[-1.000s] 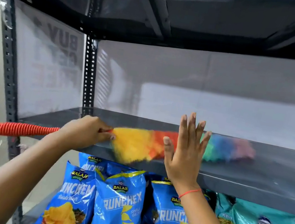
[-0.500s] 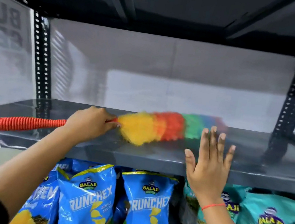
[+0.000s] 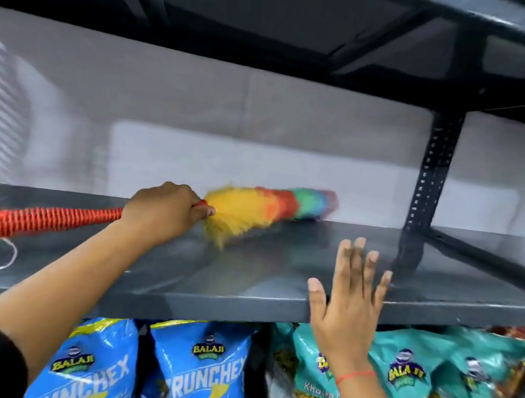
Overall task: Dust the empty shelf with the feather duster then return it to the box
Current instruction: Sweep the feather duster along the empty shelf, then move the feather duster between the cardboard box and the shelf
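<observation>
A rainbow feather duster [image 3: 262, 211] with a ribbed red handle lies low over the grey metal shelf [image 3: 277, 270], its yellow end nearest my grip and its blurred green-blue tip toward the back wall. My left hand [image 3: 164, 208] is shut on the handle just behind the feathers. The handle's free end sticks out to the left with a white loop of string. My right hand [image 3: 347, 303] hovers flat with fingers spread over the shelf's front edge, holding nothing. No box is in view.
Blue Crunchex snack bags [image 3: 203, 376] and teal snack bags [image 3: 403, 389] fill the shelf below. A dark upper shelf [image 3: 286, 5] hangs overhead. A perforated upright post [image 3: 431, 178] stands at the right; another is at the far left. A pale back panel closes the rear.
The view has shifted right along the shelf. The duster has swept rightward and toward the back, and my right hand has moved right and lower along the front edge.
</observation>
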### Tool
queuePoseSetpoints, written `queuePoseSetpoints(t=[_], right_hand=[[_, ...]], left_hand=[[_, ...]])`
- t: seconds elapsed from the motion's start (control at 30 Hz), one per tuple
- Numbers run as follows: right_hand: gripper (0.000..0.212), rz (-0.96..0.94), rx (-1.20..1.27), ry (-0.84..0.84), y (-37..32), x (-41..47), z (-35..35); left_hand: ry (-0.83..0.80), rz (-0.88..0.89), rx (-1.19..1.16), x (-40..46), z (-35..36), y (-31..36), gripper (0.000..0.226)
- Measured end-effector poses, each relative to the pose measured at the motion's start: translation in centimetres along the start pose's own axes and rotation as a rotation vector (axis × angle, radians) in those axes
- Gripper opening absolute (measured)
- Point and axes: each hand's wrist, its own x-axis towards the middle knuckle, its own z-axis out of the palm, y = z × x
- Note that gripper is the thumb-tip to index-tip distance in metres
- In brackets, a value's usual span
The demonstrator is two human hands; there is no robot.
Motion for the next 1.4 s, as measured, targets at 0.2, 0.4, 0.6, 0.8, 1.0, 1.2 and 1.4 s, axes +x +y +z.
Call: queuePoseSetpoints(t=[0.2, 0.4, 0.6, 0.8, 1.0, 1.2, 1.4], right_hand=[[0.064, 0.001, 0.000, -0.024, 0.0, 0.0, -0.1], [0.061, 0.010, -0.005, -0.043, -0.1, 0.0, -0.1], [0.060, -0.002, 0.008, -0.015, 0.1, -0.1, 0.2], [0.058, 0.000, 0.006, -0.011, 0.1, -0.1, 0.2], [0.065, 0.031, -0.020, -0.054, -0.3, -0.2, -0.5], [0.064, 0.134, -0.115, 0.055, 1.9, -0.7, -2.8], [0.056, 0.292, -0.080, 0.276, 5.1, -1.5, -7.4]], left_hand=[[-0.285, 0.328, -0.275, 1.6, 2.3, 5.2, 0.022], [-0.079, 0.112, -0.077, 4.2, 5.3, 8.4, 0.030], [-0.373, 0.228, -0.424, 4.8, 5.4, 10.5, 0.027], [-0.209, -0.040, -0.197, 5.9, 7.0, 11.2, 0.036], [-0.210, 0.012, -0.348, 4.7, 4.3, 8.8, 0.028], [-0.219, 0.181, -0.405, 1.1, 1.0, 9.7, 0.019], [-0.297, 0.408, -0.484, -2.0, -0.9, 12.8, 0.011]])
